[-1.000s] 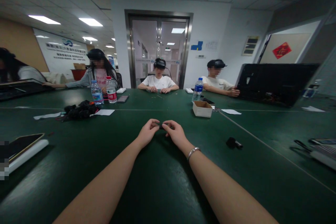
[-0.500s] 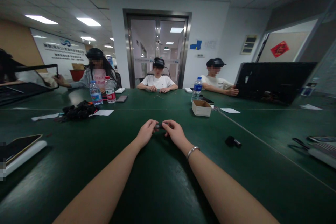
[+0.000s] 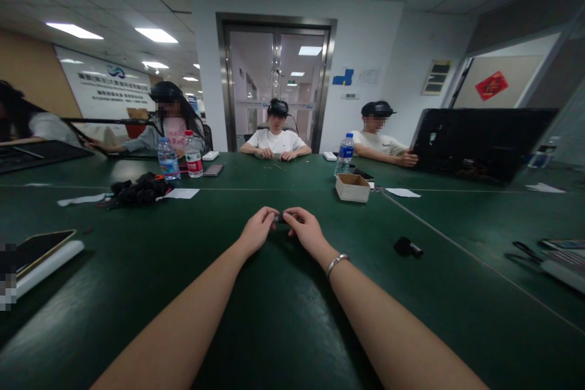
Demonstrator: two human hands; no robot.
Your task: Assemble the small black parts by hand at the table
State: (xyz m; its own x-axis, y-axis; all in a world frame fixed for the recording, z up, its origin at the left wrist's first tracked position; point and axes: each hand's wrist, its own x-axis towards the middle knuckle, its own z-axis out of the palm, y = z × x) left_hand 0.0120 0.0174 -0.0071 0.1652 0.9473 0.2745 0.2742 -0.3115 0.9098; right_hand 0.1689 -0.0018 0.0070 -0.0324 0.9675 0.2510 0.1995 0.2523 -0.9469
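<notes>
Between my two hands is a small dark object [image 3: 279, 218] with a greyish left end, too small to name. My left hand [image 3: 258, 229] pinches its left end with thumb and fingers. The thumb and fingers of my right hand [image 3: 305, 228] close on its right end, and a metal bracelet [image 3: 337, 262] circles that wrist. Both hands rest low over the green table [image 3: 274, 304]. To the right on the tabletop lies a black item with a shiny cylindrical end [image 3: 408, 247], touched by neither hand.
An open cardboard box [image 3: 353, 189] stands beyond my right hand, near a water bottle [image 3: 344, 154]. At the left are a tangled black bundle [image 3: 141, 190], two bottles and a phone [image 3: 41, 250] on a white box. A large black screen [image 3: 479, 143] stands far right. Several people sit opposite.
My hands keep their grip on the dark object, almost unmoved. At the far left, the framed panel held by a person has tipped down lower. The view has shifted slightly.
</notes>
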